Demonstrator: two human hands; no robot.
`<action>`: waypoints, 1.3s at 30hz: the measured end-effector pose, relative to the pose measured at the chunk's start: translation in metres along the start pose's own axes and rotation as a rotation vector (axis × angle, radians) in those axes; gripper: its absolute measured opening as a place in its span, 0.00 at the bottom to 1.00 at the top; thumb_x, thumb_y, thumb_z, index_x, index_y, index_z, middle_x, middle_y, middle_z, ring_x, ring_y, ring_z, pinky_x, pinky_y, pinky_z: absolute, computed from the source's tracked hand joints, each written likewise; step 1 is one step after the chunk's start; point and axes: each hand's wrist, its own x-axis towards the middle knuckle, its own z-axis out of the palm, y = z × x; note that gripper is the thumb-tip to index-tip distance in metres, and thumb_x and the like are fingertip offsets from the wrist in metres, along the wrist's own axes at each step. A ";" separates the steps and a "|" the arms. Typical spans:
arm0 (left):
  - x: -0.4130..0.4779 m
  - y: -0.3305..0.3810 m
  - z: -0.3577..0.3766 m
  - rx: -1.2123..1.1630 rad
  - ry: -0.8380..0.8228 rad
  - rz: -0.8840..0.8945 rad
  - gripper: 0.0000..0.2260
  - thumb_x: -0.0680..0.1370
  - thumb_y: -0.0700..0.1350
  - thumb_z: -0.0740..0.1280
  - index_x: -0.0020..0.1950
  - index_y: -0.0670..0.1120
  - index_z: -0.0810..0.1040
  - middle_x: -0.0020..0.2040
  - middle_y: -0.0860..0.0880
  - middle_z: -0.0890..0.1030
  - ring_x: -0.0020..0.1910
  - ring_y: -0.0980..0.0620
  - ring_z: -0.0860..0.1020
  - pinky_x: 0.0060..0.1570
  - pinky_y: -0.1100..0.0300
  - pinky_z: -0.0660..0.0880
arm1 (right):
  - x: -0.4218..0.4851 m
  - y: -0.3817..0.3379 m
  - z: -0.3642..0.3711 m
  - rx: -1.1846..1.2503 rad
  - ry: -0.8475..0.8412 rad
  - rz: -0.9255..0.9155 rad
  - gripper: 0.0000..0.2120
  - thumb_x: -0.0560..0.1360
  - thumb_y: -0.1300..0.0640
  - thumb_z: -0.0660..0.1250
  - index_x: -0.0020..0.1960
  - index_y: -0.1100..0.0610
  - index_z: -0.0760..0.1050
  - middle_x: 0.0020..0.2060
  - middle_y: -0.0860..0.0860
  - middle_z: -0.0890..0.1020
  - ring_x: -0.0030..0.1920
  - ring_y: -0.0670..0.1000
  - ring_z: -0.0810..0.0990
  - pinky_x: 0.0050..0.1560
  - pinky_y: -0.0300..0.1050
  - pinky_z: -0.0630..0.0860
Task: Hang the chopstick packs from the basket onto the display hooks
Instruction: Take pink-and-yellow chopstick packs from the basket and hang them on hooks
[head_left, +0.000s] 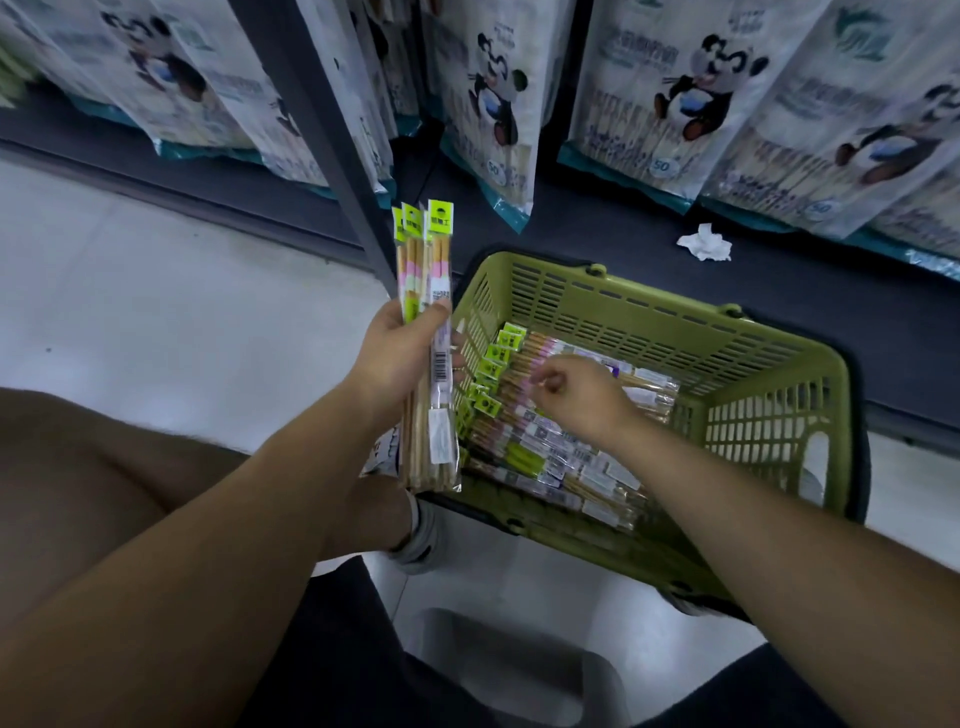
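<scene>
While left hand (400, 348) grips packs (427, 291), right fingers (545, 382) touch basket (779, 364) packs.

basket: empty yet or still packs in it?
Not empty. The green basket still holds many chopstick packs lying flat across its bottom. The right hand is over them; the left hand holds a bunch upright.

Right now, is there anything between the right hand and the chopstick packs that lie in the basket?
Nothing visible. The right hand hangs inside the green basket, directly over the loose packs, with no cover or other item between them. The left hand holds its own bundle off to the side.
</scene>
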 end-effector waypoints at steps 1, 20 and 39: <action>0.001 -0.002 -0.001 -0.005 0.007 -0.014 0.06 0.83 0.47 0.69 0.54 0.45 0.75 0.38 0.43 0.82 0.31 0.47 0.81 0.37 0.50 0.82 | -0.001 0.019 0.008 -0.103 -0.103 0.074 0.12 0.79 0.49 0.71 0.59 0.53 0.80 0.50 0.49 0.82 0.50 0.48 0.82 0.46 0.43 0.75; 0.007 -0.016 0.001 -0.013 -0.025 0.006 0.08 0.82 0.45 0.69 0.55 0.42 0.74 0.37 0.42 0.78 0.30 0.44 0.80 0.36 0.50 0.81 | -0.001 0.075 0.068 -0.527 -0.159 0.061 0.12 0.75 0.46 0.72 0.53 0.53 0.80 0.48 0.53 0.80 0.52 0.56 0.79 0.41 0.44 0.72; -0.007 -0.016 0.020 -0.052 -0.021 0.051 0.10 0.84 0.42 0.65 0.65 0.42 0.77 0.47 0.47 0.87 0.45 0.46 0.86 0.42 0.52 0.83 | 0.006 -0.055 -0.013 0.280 0.088 -0.071 0.18 0.80 0.49 0.69 0.51 0.66 0.82 0.44 0.65 0.84 0.38 0.58 0.81 0.36 0.48 0.70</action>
